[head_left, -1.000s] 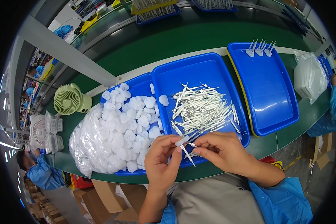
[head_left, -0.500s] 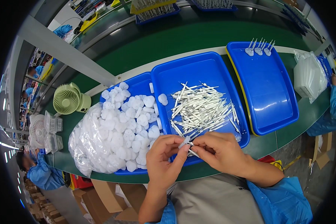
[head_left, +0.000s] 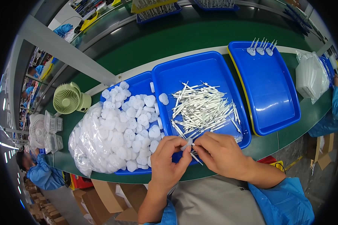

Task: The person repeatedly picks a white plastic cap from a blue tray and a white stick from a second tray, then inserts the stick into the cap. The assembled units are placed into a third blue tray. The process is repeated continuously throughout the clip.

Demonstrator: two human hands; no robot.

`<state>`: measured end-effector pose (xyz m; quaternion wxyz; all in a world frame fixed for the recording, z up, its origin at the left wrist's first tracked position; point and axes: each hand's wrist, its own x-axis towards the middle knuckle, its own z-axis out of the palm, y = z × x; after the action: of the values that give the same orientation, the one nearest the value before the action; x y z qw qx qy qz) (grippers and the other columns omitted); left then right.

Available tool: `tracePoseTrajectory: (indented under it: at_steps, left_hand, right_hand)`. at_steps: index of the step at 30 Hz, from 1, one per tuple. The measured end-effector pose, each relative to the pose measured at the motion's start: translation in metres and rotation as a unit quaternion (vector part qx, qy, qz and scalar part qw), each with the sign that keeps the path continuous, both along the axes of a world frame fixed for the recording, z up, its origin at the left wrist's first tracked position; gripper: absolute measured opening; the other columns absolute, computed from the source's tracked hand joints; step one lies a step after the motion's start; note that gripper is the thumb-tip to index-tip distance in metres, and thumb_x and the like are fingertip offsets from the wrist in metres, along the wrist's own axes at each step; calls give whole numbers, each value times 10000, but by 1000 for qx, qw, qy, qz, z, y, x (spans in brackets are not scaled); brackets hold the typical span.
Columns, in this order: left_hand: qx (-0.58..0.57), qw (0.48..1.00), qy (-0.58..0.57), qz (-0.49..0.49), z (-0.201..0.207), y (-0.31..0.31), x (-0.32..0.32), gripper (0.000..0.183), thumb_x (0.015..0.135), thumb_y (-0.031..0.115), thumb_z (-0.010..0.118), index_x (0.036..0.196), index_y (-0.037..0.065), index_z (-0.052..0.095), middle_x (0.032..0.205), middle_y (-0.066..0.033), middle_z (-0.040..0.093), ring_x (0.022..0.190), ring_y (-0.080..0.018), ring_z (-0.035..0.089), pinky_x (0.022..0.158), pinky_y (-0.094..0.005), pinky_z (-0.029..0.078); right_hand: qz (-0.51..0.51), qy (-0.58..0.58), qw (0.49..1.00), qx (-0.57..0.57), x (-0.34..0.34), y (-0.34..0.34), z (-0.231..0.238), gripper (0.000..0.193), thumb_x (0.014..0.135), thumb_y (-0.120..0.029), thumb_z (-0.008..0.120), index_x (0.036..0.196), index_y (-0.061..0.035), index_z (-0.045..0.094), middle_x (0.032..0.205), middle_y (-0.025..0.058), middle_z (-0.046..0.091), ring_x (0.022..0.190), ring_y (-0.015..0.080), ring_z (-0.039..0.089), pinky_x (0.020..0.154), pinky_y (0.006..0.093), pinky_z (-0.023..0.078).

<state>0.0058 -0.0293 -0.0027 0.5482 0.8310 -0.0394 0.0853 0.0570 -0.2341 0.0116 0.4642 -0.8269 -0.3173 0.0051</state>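
Observation:
My left hand (head_left: 166, 160) pinches a small translucent white lobed plastic piece (head_left: 186, 145) between thumb and fingers. Close against it, my right hand (head_left: 222, 153) is closed in a pinch at the piece's right edge, on a thin white rod whose end just shows. A thin white rod (head_left: 197, 159) slants down to the right below the fingertips; whether it is the same one I cannot tell. Both hands are over the near edge of the middle blue tray (head_left: 184, 71), which holds a heap of white rods (head_left: 201, 108). One loose lobed piece (head_left: 163, 99) lies on that tray's left side.
Left, a clear bag (head_left: 87, 142) and a blue tray hold many lobed pieces (head_left: 129, 123). The right blue tray (head_left: 272, 101) has three lobed pieces with upright rods (head_left: 264, 50) at its far end. A green fan (head_left: 68, 98) stands left; bagged white sheets (head_left: 311, 77) lie right.
The lobed piece has turned in my left fingers. A slanting rod shows more plainly below the fingertips. Both hands stay in nearly the same place.

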Motion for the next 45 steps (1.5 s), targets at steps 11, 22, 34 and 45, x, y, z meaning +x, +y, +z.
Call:
tracePoseTrajectory:
  at_steps: [11,22,34,45]
  left_hand:
    - [-117,993,-2,-12,1,4,-3,235,989,-146,749,1210,-82,701,1261,-151,661,1154,-253,774,974,-330,643]
    - [4,991,-118,-62,20,9,4,356,911,-171,742,1256,-89,710,1427,-236,613,1271,-382,765,1069,-419,643]
    - [-65,993,-80,-49,10,7,-2,293,945,-186,724,1226,-104,714,1445,-251,603,1310,-418,747,1071,-437,671]
    - [-86,994,-29,56,4,10,-2,152,1107,16,702,1245,-45,688,1254,-157,728,1040,-168,702,940,-287,518]
  right_hand:
    - [-31,-19,996,80,-8,8,-12,132,993,-45,820,1086,-22,729,867,118,701,684,314,708,591,434,544]
    - [-16,-79,994,79,-7,2,-6,223,948,-39,854,1146,10,765,946,127,769,795,300,777,679,399,630]
    - [-19,-53,996,74,-11,1,-4,215,952,-46,852,1149,-7,775,944,112,768,783,290,770,666,400,620]
    - [9,-34,967,-253,15,-43,12,185,921,-105,830,1079,-45,755,1066,119,692,1087,349,653,917,450,530]
